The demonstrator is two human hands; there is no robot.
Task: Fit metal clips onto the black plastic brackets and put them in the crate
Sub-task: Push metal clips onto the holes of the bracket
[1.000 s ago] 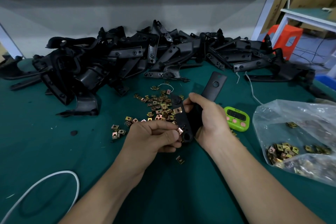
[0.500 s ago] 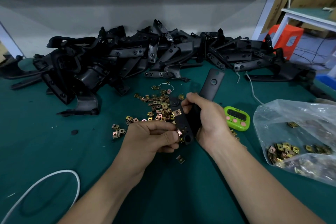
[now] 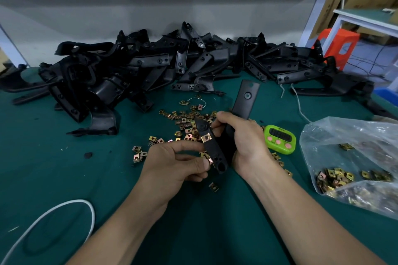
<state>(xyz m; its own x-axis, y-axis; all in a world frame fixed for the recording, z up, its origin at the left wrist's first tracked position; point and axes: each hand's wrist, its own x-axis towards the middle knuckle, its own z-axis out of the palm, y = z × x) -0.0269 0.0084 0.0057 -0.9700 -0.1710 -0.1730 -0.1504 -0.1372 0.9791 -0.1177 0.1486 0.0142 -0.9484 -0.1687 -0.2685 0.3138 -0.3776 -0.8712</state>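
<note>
My right hand (image 3: 243, 137) grips a black plastic bracket (image 3: 245, 99) by its middle, holding it upright above the green table. One brass clip (image 3: 206, 137) sits fitted on the bracket's near arm. My left hand (image 3: 172, 163) pinches a second metal clip (image 3: 210, 160) against the lower edge of that arm. Loose clips (image 3: 185, 118) lie scattered on the table just beyond my hands. No crate is in view.
A big heap of black brackets (image 3: 150, 71) fills the back of the table. A clear plastic bag (image 3: 353, 163) of clips lies at the right, a green timer (image 3: 280, 139) beside my right hand. A white cable (image 3: 64, 208) curls at the near left.
The bracket has tilted slightly in my right hand and risen a little. My left hand keeps pressing the clip at the bracket's lower arm.
</note>
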